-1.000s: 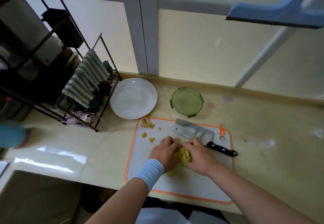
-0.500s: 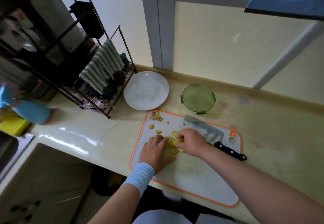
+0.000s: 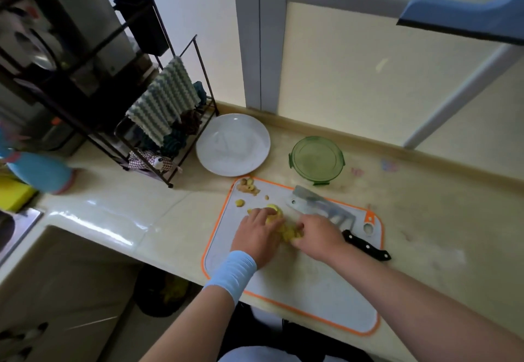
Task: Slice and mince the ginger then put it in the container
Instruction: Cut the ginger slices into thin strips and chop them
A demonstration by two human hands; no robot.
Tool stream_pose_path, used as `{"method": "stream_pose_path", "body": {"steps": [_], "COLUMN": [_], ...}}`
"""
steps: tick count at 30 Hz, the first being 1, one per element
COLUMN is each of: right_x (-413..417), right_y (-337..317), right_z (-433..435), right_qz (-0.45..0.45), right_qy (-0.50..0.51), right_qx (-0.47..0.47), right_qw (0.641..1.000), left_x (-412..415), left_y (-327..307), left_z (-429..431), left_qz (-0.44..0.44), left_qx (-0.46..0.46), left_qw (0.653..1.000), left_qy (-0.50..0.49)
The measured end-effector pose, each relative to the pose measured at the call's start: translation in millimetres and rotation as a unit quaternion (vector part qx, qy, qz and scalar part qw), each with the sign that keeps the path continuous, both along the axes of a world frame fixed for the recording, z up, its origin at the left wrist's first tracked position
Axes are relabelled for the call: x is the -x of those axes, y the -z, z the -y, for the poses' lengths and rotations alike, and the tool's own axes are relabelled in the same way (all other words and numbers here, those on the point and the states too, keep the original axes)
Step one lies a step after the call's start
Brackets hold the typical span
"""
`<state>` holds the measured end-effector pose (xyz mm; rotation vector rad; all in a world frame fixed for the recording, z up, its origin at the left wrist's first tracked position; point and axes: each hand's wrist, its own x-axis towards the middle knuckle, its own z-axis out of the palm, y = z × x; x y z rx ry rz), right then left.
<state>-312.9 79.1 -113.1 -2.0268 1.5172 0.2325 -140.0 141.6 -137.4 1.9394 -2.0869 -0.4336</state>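
A pile of yellow ginger slices (image 3: 287,230) lies on the white cutting board with an orange rim (image 3: 312,285). My left hand (image 3: 258,232), with a light blue wristband, presses on the pile from the left, fingers curled over slices. My right hand (image 3: 319,237) touches the pile from the right. A cleaver (image 3: 320,208) with a black handle lies flat on the board behind my right hand, held by nobody. Ginger peel scraps (image 3: 248,186) and a loose piece (image 3: 240,202) sit at the board's far left corner. The round green container (image 3: 317,160) stands beyond the board.
A white plate (image 3: 233,144) sits left of the container. A black wire rack (image 3: 158,123) with striped cloths stands further left. A blue bottle (image 3: 39,171) and yellow sponge (image 3: 14,193) are by the sink (image 3: 14,228). The counter edge runs below the board.
Both hands stayed on the ginger pile, gathering the slices together. The camera view swung left and down, so the board now sits more to the right.
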Motion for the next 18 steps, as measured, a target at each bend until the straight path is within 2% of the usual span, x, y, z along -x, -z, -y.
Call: {"method": "stream_pose_path", "body": {"steps": [4, 9, 11, 15, 18], "right_x": [7.4, 17.5, 23.8, 30.6, 28.4], "right_y": [13.2, 18.8, 20.8, 20.0, 21.0], "right_z": [-25.2, -27.1, -24.9, -17.8, -16.7], "right_qz": [0.062, 0.14, 0.144, 0.16, 0.145], "right_qy": [0.015, 0.099, 0.103, 0.099, 0.065], "right_qx": [0.036, 0.03, 0.028, 0.017, 0.028], "right_qw": [0.997, 0.985, 0.984, 0.982, 0.987], "left_x": [15.5, 21.7, 27.0, 32.9, 24.7], "left_y": [4.2, 7.9, 5.1, -8.9, -8.4], "left_z": [0.4, -1.9, -4.3, -13.5, -22.2], "left_qz": [0.063, 0.035, 0.001, -0.11, -0.185], "left_qx": [0.035, 0.021, 0.021, -0.072, -0.059], "left_qw": [0.996, 0.998, 1.0, 0.984, 0.963], "left_qy": [0.051, 0.037, 0.012, -0.119, -0.188]}}
